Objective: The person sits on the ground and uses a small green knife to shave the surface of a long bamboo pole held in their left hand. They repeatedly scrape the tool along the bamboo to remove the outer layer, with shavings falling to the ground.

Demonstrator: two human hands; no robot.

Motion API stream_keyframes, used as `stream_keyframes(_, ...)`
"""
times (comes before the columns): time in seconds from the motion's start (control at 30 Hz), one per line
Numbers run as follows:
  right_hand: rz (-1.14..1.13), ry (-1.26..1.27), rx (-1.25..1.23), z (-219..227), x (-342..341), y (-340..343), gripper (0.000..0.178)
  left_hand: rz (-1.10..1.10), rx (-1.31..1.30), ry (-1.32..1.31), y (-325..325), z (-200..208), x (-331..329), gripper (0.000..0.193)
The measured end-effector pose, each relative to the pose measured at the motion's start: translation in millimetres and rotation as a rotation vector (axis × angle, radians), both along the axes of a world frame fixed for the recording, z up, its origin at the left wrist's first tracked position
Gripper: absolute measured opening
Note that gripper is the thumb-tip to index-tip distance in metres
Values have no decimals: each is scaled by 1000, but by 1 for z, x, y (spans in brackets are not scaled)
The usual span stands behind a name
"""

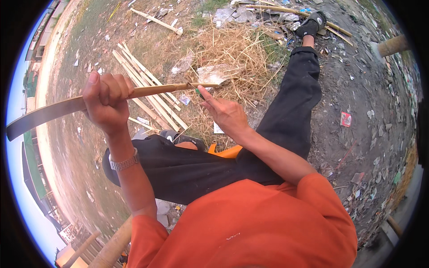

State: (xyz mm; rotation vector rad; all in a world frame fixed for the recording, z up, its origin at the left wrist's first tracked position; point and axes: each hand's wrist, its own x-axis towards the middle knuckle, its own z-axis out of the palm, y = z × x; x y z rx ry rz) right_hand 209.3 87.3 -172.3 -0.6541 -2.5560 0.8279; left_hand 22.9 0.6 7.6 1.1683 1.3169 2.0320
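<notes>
My left hand (106,100), with a metal watch at the wrist, is wrapped round a long bamboo strip (158,90). The strip's darker, wider end reaches out to the far left, and its thin pale end lies to the right. Near that thin end my right hand (229,117) is closed round the green handle of a small knife (198,91), its index finger pointing along the strip. Only a short dark bit of blade shows, against the strip; the rest is hidden by the fingers and the bamboo.
Several pale split strips (149,87) lie on the ground beyond my left hand. A heap of shavings (241,56) is ahead. Below me shows part of an orange stool (228,152). Litter dots the dirt, and a bamboo pole (393,45) stands at the far right.
</notes>
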Motion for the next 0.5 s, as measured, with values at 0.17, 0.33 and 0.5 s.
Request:
stream_keyframes(0.17,16,23,43,-18,-6,5,58,21,4,-20,-1,-1,-6,43)
stream_keyframes(0.33,23,-19,69,-19,-3,0,61,17,5,-21,-4,-3,-2,43)
stream_keyframes(0.5,9,-7,176,-26,-4,-1,63,98,18,-24,-5,-3,-3,42)
